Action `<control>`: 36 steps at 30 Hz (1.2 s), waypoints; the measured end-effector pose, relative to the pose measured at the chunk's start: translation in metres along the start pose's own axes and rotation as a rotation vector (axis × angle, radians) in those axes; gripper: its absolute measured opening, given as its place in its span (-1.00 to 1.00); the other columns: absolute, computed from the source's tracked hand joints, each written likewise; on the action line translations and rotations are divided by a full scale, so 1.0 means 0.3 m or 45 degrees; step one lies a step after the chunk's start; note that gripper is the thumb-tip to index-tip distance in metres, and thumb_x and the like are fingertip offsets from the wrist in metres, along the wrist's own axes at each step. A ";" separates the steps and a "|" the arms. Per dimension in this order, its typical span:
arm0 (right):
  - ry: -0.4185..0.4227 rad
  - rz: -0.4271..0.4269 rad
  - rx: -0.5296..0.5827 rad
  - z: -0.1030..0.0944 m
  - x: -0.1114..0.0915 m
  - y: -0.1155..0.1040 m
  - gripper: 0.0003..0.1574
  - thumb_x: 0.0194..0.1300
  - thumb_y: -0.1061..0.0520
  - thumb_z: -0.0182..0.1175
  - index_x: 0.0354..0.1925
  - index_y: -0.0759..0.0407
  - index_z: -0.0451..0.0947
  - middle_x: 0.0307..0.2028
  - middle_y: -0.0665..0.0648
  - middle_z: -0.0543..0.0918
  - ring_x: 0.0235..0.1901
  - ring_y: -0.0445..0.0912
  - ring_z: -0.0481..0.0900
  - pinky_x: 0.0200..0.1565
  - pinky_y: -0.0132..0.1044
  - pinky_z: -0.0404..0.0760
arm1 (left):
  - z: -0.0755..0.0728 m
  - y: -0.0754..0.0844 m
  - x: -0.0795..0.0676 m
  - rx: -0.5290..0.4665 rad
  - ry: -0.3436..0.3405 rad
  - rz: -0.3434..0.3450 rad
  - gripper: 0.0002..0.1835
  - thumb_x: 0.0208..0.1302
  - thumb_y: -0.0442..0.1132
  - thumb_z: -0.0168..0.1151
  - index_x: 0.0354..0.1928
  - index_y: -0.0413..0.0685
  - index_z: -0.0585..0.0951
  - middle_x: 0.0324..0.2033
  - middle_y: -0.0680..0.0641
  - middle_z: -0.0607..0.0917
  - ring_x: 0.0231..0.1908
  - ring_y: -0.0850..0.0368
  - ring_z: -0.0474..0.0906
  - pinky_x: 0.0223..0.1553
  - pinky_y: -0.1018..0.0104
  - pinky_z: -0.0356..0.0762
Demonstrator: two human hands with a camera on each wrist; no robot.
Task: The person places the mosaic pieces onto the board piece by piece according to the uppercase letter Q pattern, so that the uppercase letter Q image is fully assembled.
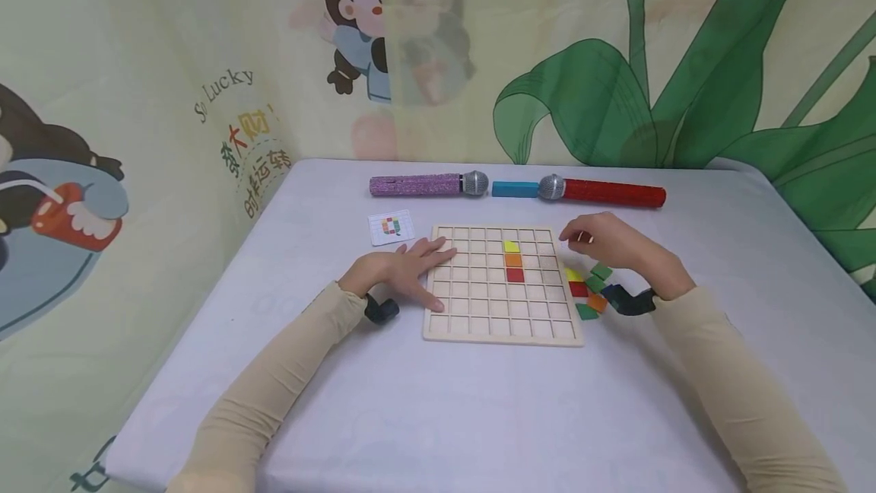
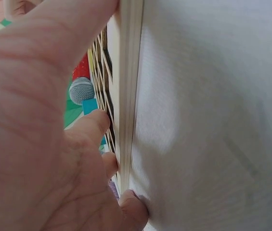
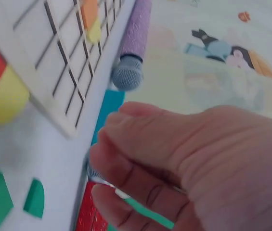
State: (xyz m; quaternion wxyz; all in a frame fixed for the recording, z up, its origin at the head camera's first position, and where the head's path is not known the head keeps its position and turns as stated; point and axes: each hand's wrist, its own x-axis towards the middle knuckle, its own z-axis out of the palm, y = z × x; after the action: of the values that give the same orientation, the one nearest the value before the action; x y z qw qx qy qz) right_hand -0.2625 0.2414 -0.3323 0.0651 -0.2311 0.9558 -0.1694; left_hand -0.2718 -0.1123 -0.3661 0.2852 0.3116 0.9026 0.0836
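Observation:
A wooden grid board [image 1: 503, 340] lies on the white table, with a yellow tile [image 1: 511, 246], an orange tile [image 1: 512, 259] and a red tile [image 1: 515, 275] in one column of its cells. My left hand [image 1: 411, 272] rests with spread fingers on the board's left edge. Just off the upper right edge hovers my right hand [image 1: 605, 238], fingers bent and thumb near the index fingertip. No tile shows between those fingertips in the right wrist view, though their inner side is hidden. Below that hand lie several loose tiles, among them a green tile [image 1: 586, 312] and a red one.
A small pattern card [image 1: 391, 227] lies beyond my left hand. Along the back of the table are a purple glittery microphone [image 1: 417, 185], a blue bar [image 1: 515, 189] and a red microphone [image 1: 616, 192]. A printed cloth hangs behind.

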 end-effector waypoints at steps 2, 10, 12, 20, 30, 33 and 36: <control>-0.010 0.039 -0.006 -0.016 -0.007 0.015 -0.66 0.24 0.38 0.24 0.01 0.35 0.61 -0.09 0.31 0.67 -0.15 0.09 0.60 -0.05 -0.01 0.67 | 0.000 -0.003 -0.004 0.005 0.003 -0.002 0.13 0.17 0.29 0.26 0.56 0.23 -0.24 0.55 -0.02 -0.38 0.52 -0.13 -0.51 0.49 -0.12 -0.45; -0.094 0.209 -0.059 0.016 0.002 0.088 -0.63 0.20 0.46 0.18 0.01 0.38 0.60 -0.03 0.38 0.61 -0.03 0.22 0.52 0.07 0.11 0.58 | 0.002 -0.004 -0.009 0.017 0.011 0.009 0.13 0.17 0.28 0.27 0.56 0.22 -0.23 0.55 -0.04 -0.36 0.52 -0.14 -0.49 0.49 -0.14 -0.44; -0.108 0.228 -0.063 0.028 0.006 0.102 -0.62 0.19 0.46 0.19 0.00 0.37 0.61 -0.04 0.38 0.61 -0.02 0.22 0.51 0.08 0.12 0.58 | 0.001 -0.003 -0.007 0.019 0.010 0.008 0.13 0.17 0.29 0.26 0.56 0.22 -0.23 0.55 -0.03 -0.37 0.52 -0.14 -0.50 0.49 -0.13 -0.44; -0.118 0.260 -0.081 0.043 0.017 0.111 -0.67 0.25 0.39 0.21 0.01 0.37 0.60 -0.13 0.34 0.62 -0.18 0.11 0.51 -0.02 0.01 0.63 | -0.001 0.003 -0.007 0.009 0.009 0.013 0.13 0.17 0.28 0.27 0.56 0.22 -0.23 0.55 -0.04 -0.37 0.52 -0.14 -0.51 0.49 -0.13 -0.46; -0.171 0.251 0.004 0.045 0.020 0.116 -0.62 0.36 0.24 0.17 0.11 0.36 0.52 -0.19 0.27 0.63 -0.27 0.01 0.52 -0.21 -0.23 0.66 | -0.001 0.006 -0.005 -0.014 0.005 0.009 0.14 0.16 0.27 0.28 0.56 0.21 -0.23 0.55 -0.04 -0.37 0.52 -0.13 -0.51 0.49 -0.12 -0.47; -0.202 0.243 0.021 0.039 0.014 0.122 -0.62 0.32 0.31 0.18 0.10 0.33 0.54 -0.16 0.27 0.63 -0.22 0.03 0.52 -0.16 -0.17 0.67 | 0.000 0.005 -0.003 -0.017 0.003 0.003 0.14 0.16 0.28 0.27 0.56 0.22 -0.23 0.55 -0.03 -0.37 0.52 -0.12 -0.52 0.49 -0.11 -0.48; -0.250 0.255 0.025 0.036 0.012 0.128 -0.57 0.27 0.28 0.25 0.12 0.31 0.54 -0.17 0.24 0.62 -0.20 0.03 0.52 -0.15 -0.15 0.67 | 0.002 0.002 0.000 -0.009 0.002 -0.001 0.13 0.16 0.29 0.27 0.56 0.23 -0.24 0.55 -0.02 -0.38 0.52 -0.11 -0.52 0.49 -0.10 -0.47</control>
State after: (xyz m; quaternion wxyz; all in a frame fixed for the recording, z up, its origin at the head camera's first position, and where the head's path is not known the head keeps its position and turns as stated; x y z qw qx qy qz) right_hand -0.2796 0.2687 -0.3560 0.1773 -0.1493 0.9615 -0.1478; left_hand -0.2713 -0.1120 -0.3663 0.2856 0.3102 0.9026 0.0870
